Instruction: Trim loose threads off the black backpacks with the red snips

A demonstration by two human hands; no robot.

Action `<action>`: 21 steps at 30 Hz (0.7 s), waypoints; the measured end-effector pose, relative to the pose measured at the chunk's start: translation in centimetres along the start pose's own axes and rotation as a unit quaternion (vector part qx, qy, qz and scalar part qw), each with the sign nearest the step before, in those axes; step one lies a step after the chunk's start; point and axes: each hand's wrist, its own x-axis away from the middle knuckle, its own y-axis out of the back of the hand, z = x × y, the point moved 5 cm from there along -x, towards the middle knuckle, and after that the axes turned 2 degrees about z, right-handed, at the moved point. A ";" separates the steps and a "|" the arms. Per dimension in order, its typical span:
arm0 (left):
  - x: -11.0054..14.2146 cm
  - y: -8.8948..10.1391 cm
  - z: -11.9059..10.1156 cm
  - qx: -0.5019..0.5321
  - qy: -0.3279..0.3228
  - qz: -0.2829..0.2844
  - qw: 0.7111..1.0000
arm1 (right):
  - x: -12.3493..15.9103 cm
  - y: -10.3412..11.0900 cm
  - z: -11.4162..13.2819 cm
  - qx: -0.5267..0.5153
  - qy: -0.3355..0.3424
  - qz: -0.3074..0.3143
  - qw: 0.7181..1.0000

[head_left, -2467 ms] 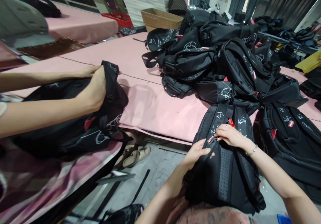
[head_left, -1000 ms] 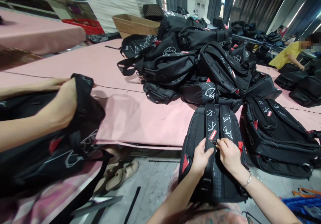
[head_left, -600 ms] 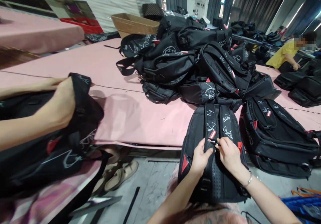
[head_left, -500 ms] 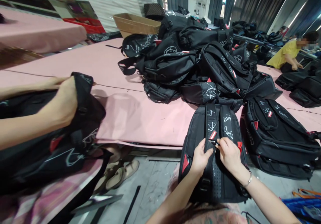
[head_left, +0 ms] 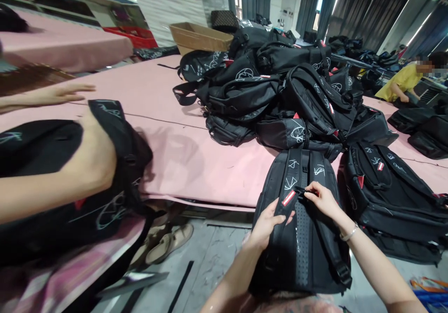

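Note:
A black backpack (head_left: 266, 266) leans against the table edge in front of me, its back panel and two shoulder straps facing up. My left hand (head_left: 268, 224) is closed around the left shoulder strap (head_left: 282, 219), which carries a red-and-white label (head_left: 289, 198) and white line drawings. Just past that label, my right hand (head_left: 324, 200) pinches a small black piece at the strap's edge; its kind is too small to make out. The right shoulder strap (head_left: 319, 173) lies flat beneath my right fingers. A bracelet circles my right wrist.
Another black backpack (head_left: 392, 196) stands close on the right. A pile of black backpacks (head_left: 245, 93) covers the middle of the pink table (head_left: 196, 163). At left, a co-worker's arms (head_left: 80, 168) handle another bag. A cardboard box (head_left: 199, 37) stands behind; a person in yellow (head_left: 399, 84) is far right.
My left hand has moved slightly down and left, drawing the left strap askew. My right hand has risen a little and turned. The co-worker's far hand has come off their bag.

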 end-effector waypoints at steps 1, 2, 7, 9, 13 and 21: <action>0.0 0.1 0.2 0.005 -0.001 -0.002 1.000 | -0.2 -0.1 0.0 0.005 -0.001 0.006 1.000; 0.0 0.1 0.3 0.009 -0.002 0.000 1.000 | -0.2 -0.2 -0.1 0.011 -0.003 0.012 1.000; -0.1 0.2 0.2 0.010 -0.007 0.020 1.000 | 0.2 -0.1 0.4 0.024 -0.002 0.024 0.999; -0.3 0.4 0.3 0.006 -0.008 0.019 1.000 | 0.6 -0.1 0.7 0.030 0.000 0.018 0.999; -0.4 0.6 0.6 0.000 -0.011 0.025 1.000 | 1.0 -0.6 0.9 0.044 0.000 0.000 0.999; 0.0 0.3 0.5 -0.006 -0.013 0.017 1.000 | 1.2 -1.3 1.1 0.045 0.001 -0.026 0.999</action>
